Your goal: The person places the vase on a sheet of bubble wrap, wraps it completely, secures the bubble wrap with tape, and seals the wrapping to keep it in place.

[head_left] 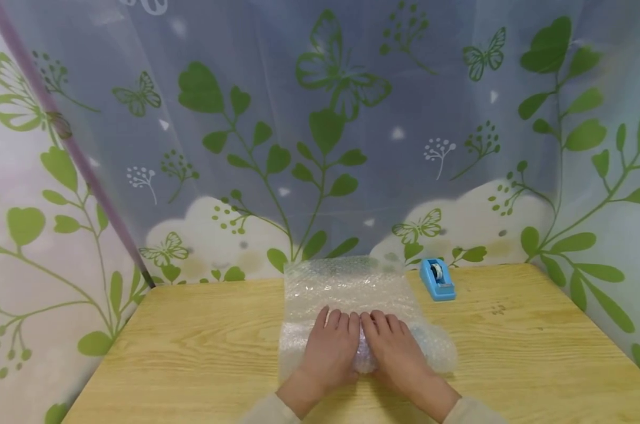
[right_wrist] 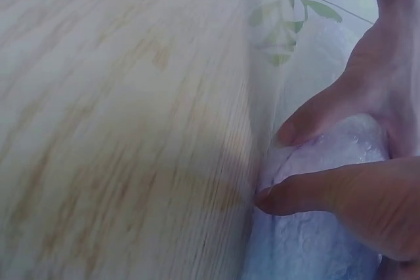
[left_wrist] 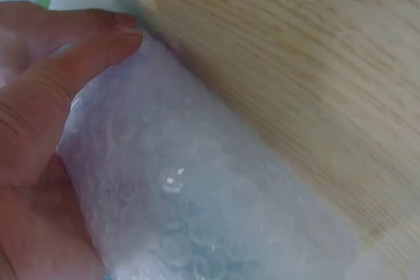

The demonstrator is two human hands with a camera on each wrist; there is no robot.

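Observation:
A sheet of clear bubble wrap (head_left: pixel 346 282) lies on the table, its near part rolled into a thick bundle (head_left: pixel 439 348). Something purple and bluish shows faintly through the layers of the roll (left_wrist: pixel 177 162); what it is cannot be made out. Side by side over the bundle, my left hand (head_left: pixel 330 350) and right hand (head_left: pixel 396 353) grip it, fingers over the top. In the left wrist view, the left thumb (left_wrist: pixel 72 70) lies along the near side of the roll. The right thumb (right_wrist: pixel 315 191) presses the same side in the right wrist view.
A blue tape dispenser (head_left: pixel 437 280) with a roll of tape stands at the back right of the wooden table (head_left: pixel 208 347). Behind and beside the table hangs a curtain (head_left: pixel 245 153) printed with leaves and butterflies.

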